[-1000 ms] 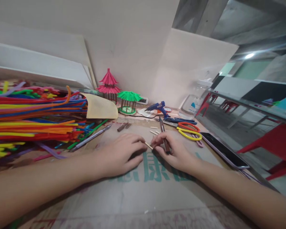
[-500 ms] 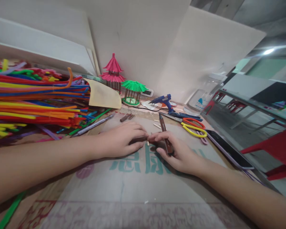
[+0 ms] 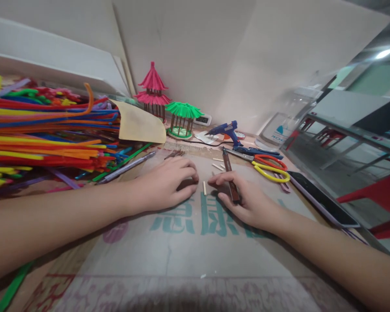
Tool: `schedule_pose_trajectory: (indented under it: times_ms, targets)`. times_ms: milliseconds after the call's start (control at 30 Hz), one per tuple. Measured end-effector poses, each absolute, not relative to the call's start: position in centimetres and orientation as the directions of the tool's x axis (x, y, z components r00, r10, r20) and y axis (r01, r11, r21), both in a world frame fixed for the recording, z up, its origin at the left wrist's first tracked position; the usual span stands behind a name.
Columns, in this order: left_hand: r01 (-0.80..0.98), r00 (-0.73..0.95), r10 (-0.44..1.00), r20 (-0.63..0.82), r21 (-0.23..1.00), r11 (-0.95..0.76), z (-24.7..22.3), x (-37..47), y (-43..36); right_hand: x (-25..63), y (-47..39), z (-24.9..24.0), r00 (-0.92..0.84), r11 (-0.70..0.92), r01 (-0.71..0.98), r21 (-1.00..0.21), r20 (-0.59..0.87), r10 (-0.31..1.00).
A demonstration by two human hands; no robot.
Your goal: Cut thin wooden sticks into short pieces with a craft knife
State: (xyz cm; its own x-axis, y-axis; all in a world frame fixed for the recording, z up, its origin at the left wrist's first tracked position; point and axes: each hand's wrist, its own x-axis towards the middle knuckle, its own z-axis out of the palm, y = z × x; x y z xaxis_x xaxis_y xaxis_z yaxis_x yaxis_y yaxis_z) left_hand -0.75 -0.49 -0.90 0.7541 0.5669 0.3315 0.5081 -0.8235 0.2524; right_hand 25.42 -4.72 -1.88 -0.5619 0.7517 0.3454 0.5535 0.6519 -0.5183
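My right hand [image 3: 243, 197] holds a brown marker pen [image 3: 230, 173], its dark tip pointing away from me, between the thumb and fingers. A short pale wooden stick [image 3: 204, 188] lies on the printed sheet between my hands, touching neither as far as I can see. My left hand [image 3: 170, 184] rests just left of it, fingers bent and the thumb apart, with nothing visible in it. Beyond the pen hand lie several more pale sticks [image 3: 218, 166]. Some short brown pieces [image 3: 174, 154] are partly hidden behind my left hand.
Bundles of coloured pipe cleaners [image 3: 45, 130] fill the left side. Behind stand a pink-roofed pagoda [image 3: 152, 93] and a green-roofed pavilion [image 3: 183, 121]. A blue glue gun [image 3: 226, 130], scissors [image 3: 269, 169], a phone [image 3: 321, 199] and a clear jug [image 3: 279, 125] are on the right.
My hands have drawn apart and the small stick between them now lies free on the sheet. The right hand still holds the marker pen. The view has shifted slightly.
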Motion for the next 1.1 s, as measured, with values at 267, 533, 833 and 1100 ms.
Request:
schedule_pose_trajectory:
  times_ms: [267,533,833,1100]
  targets:
    - [0.341,0.856,0.43,0.288,0.311,-0.887,-0.1,-0.8,-0.9,25.3,-4.8,-1.6,-0.652,0.725,0.497,-0.476,0.347,0.674]
    - [0.417,0.824,0.466,0.323,0.212,-0.884,-0.1,-0.9,-1.1,25.1,-5.1,-1.0,-0.618,0.726,0.523,-0.447,0.389,0.684]
    - [0.379,0.844,0.435,0.313,0.224,-0.898,-0.3,-0.9,-0.8,24.8,-6.0,-0.9,-0.653,0.759,0.456,-0.464,0.405,0.64]
    - [0.364,0.834,0.445,0.326,0.28,-0.888,-0.2,-1.0,-0.9,24.8,-5.7,-1.1,-0.65,0.76,0.469,-0.45,0.408,0.642]
